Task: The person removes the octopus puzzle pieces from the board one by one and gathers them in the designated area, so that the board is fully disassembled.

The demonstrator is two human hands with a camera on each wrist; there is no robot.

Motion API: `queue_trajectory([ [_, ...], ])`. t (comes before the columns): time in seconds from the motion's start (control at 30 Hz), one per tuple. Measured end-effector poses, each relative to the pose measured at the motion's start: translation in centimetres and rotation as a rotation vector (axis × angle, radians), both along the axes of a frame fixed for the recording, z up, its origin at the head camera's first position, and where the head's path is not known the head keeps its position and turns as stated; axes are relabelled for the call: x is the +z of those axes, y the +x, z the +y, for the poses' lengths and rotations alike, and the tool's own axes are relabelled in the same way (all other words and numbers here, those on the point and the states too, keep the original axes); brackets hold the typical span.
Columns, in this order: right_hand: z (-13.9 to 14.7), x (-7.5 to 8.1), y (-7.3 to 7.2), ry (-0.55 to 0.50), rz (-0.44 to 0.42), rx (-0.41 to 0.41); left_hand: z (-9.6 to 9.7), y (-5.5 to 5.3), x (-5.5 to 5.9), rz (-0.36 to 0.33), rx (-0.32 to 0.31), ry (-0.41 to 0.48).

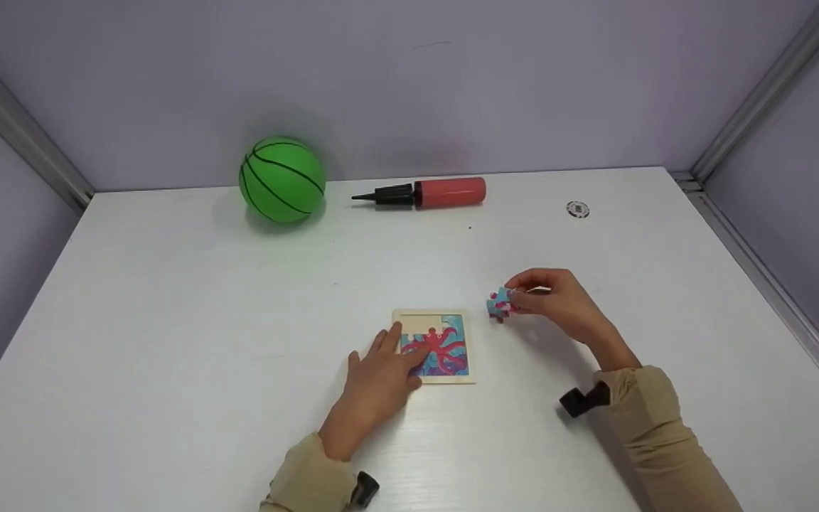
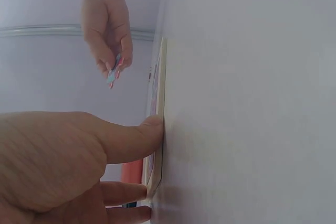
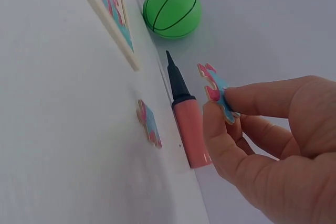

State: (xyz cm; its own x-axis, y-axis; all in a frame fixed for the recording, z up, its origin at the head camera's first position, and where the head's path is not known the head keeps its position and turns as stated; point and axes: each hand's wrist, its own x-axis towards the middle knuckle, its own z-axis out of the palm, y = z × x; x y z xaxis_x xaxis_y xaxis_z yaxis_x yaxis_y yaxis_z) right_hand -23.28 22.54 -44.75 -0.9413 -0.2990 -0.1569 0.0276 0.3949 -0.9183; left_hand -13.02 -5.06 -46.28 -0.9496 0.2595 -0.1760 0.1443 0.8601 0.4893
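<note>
- White tabletop (image 1: 168,341) set against pale lilac walls (image 1: 409,85), with metal framing (image 1: 765,92) at the corners.
- Puzzle tray (image 1: 472,355), light wood: flat on the tabletop, between the two hands. Red octopus picture (image 1: 445,359) fills the right and lower parts; bare wood shows at upper left.
- Left hand (image 1: 379,380): fingers extended and apart, resting on the tray's left side; one finger on the octopus, thumb at the near edge.
- Right hand (image 1: 555,302): thumb and fingers together, pinching one puzzle piece (image 3: 221,84), blue and pink, raised above the tabletop, right of the tray.
- Loose piece (image 3: 150,123), similar colours: just beneath that hand, apart from the tray.
- Far edge: green ball (image 1: 282,179) at left; red hand pump (image 1: 450,193) lying with black nozzle pointing left; round black-and-white disc (image 1: 578,209) at far right.
- Both arms: beige sleeves (image 1: 651,405).
</note>
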Motion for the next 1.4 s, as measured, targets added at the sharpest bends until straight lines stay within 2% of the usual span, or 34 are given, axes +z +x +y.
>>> queue_trajectory([
  [0.23, 2.8, -0.1, -0.1, 0.039, 0.012, -0.041, -0.1, 0.0, -0.1, 0.003, 0.001, 0.009],
  [0.5, 5.4, -1.0, -0.5, 0.119, 0.036, -0.054, -0.1, 0.1, 0.0, 0.014, -0.008, 0.021],
  [0.67, 5.6, -1.1, -0.7, 0.223, 0.053, -0.054, 0.0, 0.1, -0.2, 0.008, -0.004, 0.023],
  [1.03, 5.4, -1.3, -0.8, 0.382, 0.121, -0.072, 0.0, 0.0, -0.3, 0.016, -0.008, -0.004],
  [1.4, 5.4, -1.8, -1.0, 0.435, 0.148, -0.061, -0.1, 0.0, -0.1, 0.036, -0.012, 0.004],
])
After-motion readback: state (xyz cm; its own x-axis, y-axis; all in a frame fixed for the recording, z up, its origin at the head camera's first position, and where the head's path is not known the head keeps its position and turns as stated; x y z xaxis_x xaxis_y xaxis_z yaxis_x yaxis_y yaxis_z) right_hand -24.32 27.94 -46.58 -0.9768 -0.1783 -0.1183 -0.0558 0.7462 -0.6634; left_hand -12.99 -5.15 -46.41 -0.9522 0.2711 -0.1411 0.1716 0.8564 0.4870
